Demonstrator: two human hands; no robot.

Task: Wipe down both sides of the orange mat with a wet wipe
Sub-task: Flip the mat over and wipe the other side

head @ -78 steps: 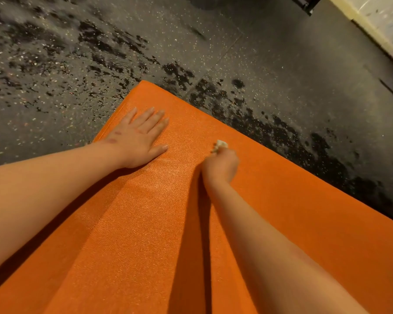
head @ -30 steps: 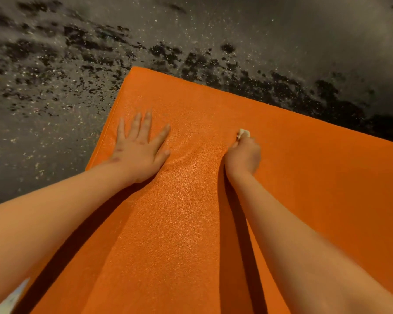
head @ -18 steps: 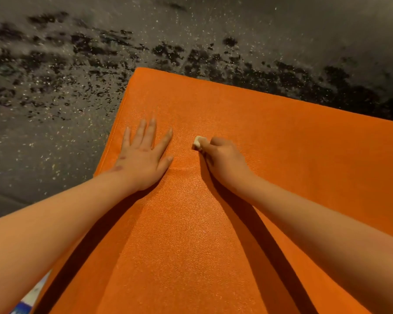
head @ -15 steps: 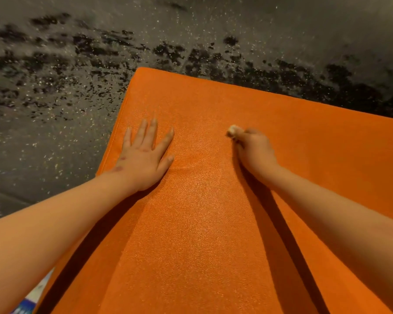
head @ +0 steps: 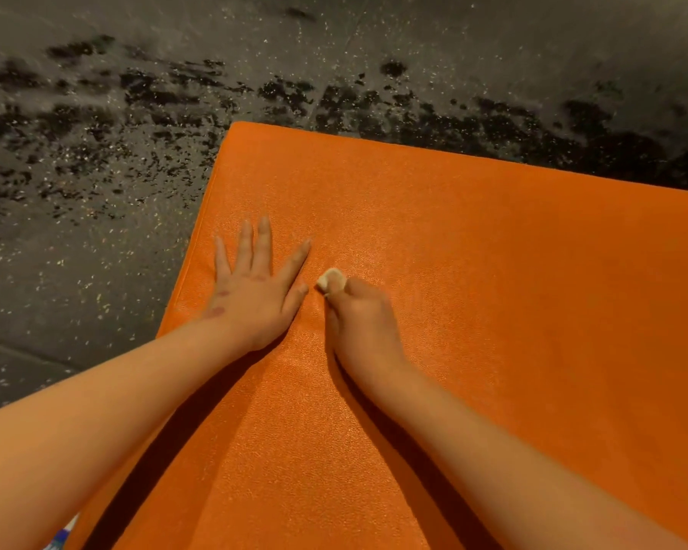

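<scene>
The orange mat (head: 473, 271) lies flat on the floor and fills most of the view, its far left corner up near the middle. My left hand (head: 255, 287) rests flat on it near the left edge, fingers spread and straight. Just to its right, my right hand (head: 360, 319) grips a small wadded white wet wipe (head: 330, 279) and presses it onto the mat. Only the wipe's tip shows past my fingers, close to my left thumb.
A dark speckled rubber floor (head: 96, 152) with black wet-looking patches surrounds the mat on the left and far side. A small white and blue object (head: 62, 535) peeks out at the bottom left beside the mat's edge.
My right hand has swept the wipe left across the mat, from well right of my left hand to right beside its thumb. The left hand has stayed flat in place.
</scene>
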